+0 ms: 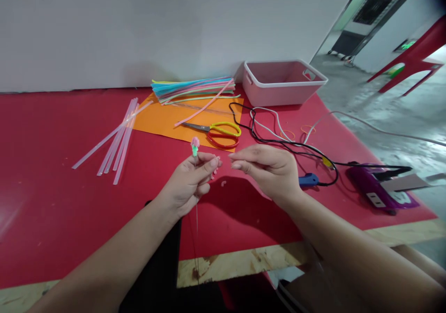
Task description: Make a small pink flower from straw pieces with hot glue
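Observation:
My left hand is closed around the thin wire stem of a small pipe-cleaner flower, pink on top and green below. The flower stands upright above the fingers, and its stem hangs down past the table edge. Between my left thumb and fingers is also a short curled pink piece. My right hand is just to the right, apart from it, thumb and forefinger drawn together in a pinch. Whatever lies between those fingertips, if anything, is too small to make out. A tiny pink scrap lies below on the red tabletop.
Scissors and a pile of pipe cleaners rest on orange paper. Glue sticks lie left. At right are a pink bin, tangled cables, a blue-handled tool and a purple power strip.

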Action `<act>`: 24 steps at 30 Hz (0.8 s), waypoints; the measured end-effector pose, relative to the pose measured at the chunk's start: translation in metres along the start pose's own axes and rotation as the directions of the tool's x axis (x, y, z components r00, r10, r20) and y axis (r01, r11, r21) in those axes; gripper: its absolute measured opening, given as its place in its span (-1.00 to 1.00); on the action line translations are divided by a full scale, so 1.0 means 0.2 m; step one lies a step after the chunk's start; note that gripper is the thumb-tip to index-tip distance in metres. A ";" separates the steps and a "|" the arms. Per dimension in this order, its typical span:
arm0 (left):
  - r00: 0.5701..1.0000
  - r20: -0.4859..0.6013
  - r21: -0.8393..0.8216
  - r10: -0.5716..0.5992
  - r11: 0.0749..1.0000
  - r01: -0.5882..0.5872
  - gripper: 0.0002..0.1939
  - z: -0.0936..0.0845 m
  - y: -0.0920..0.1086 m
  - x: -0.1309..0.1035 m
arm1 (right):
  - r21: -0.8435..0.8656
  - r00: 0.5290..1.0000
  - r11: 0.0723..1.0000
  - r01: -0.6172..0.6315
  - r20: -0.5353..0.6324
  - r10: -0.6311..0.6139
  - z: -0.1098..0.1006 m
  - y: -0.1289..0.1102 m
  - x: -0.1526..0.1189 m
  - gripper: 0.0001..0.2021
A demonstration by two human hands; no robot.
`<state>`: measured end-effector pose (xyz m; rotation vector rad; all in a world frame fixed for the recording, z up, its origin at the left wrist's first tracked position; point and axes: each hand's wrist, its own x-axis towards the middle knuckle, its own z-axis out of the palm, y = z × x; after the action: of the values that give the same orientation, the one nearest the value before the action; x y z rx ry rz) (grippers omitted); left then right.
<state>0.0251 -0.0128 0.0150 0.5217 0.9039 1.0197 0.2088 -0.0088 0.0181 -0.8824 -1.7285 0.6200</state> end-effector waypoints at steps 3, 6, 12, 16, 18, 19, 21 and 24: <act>1.000 0.004 -0.007 0.004 1.000 -0.004 -0.62 0.01 0.00 0.00 | 0.062 1.000 0.998 -0.027 0.013 0.026 0.00 0.00 -0.01 -0.85; 1.000 0.023 -0.019 -0.004 1.000 0.005 -0.63 0.01 0.01 -0.01 | 0.105 0.997 0.992 -0.066 0.057 0.060 0.00 0.01 -0.02 -0.81; 0.998 0.060 -0.007 -0.009 1.000 0.009 -0.67 0.02 0.01 -0.02 | 0.099 0.984 0.991 -0.089 0.161 0.073 0.00 0.02 -0.03 -0.67; 0.999 0.044 -0.029 0.005 1.000 -0.004 -0.67 0.01 0.01 -0.02 | 0.077 0.992 0.996 -0.044 0.121 0.035 0.01 0.03 -0.02 -0.70; 0.999 0.041 -0.046 0.012 0.999 -0.010 -0.67 0.01 0.01 -0.01 | 0.111 0.996 0.992 -0.061 0.067 0.054 0.01 0.02 -0.01 -0.75; 0.999 0.041 -0.051 0.013 0.999 -0.010 -0.67 0.00 0.01 -0.01 | 0.136 0.996 0.988 -0.079 0.049 0.073 0.01 0.02 -0.01 -0.77; 0.999 0.039 -0.052 0.010 0.999 -0.008 -0.67 0.00 0.01 -0.01 | 0.176 0.993 0.978 -0.114 0.039 0.109 0.01 0.02 0.00 -0.79; 1.000 0.028 -0.041 -0.005 0.999 0.006 -0.68 0.01 0.01 -0.01 | 0.185 0.992 0.975 -0.121 0.065 0.111 0.01 0.01 0.00 -0.81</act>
<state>0.0245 -0.0139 0.0184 0.4979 0.8580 1.0216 0.2080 -0.0079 0.0155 -0.8432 -1.6438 0.8781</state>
